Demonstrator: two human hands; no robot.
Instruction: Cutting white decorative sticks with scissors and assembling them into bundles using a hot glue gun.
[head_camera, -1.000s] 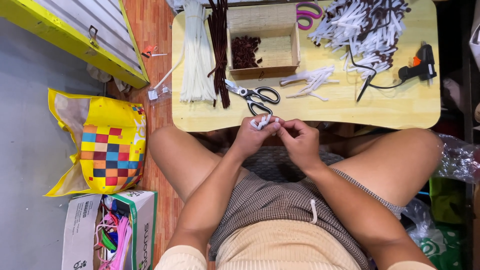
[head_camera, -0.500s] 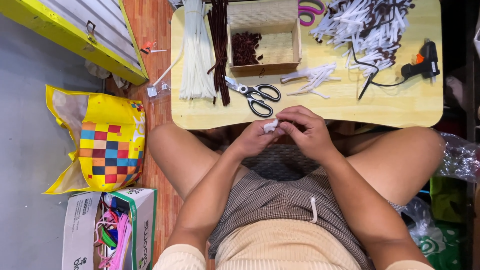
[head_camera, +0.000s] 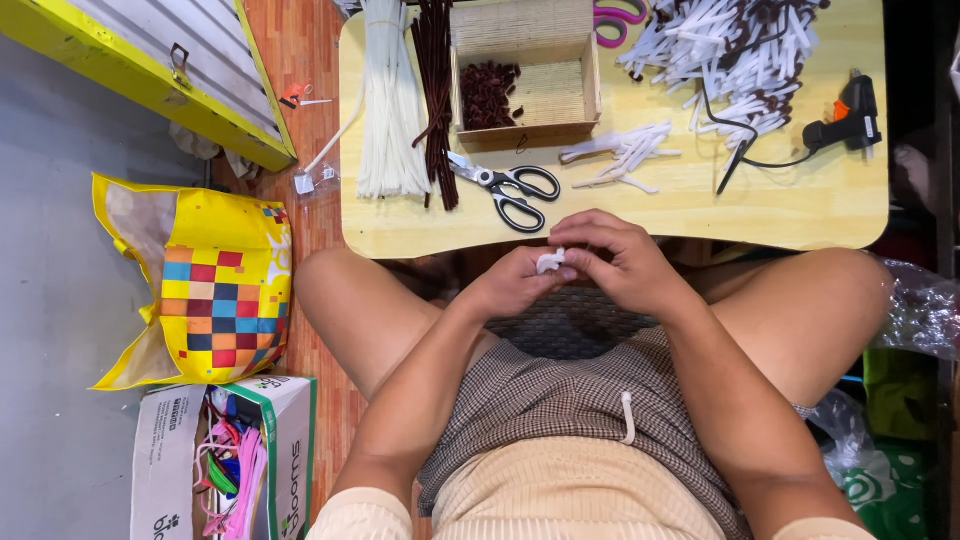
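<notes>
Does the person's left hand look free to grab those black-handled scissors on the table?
Probably not right away: the left hand and right hand both pinch a small white piece. The scissors lie uncovered just ahead.

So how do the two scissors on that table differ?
The black-handled scissors lie wholly in view on the near part of the table, blades towards the white strands. The pink-handled scissors lie at the far edge, cut off by the frame. Both lie flat, untouched by either hand.
</notes>
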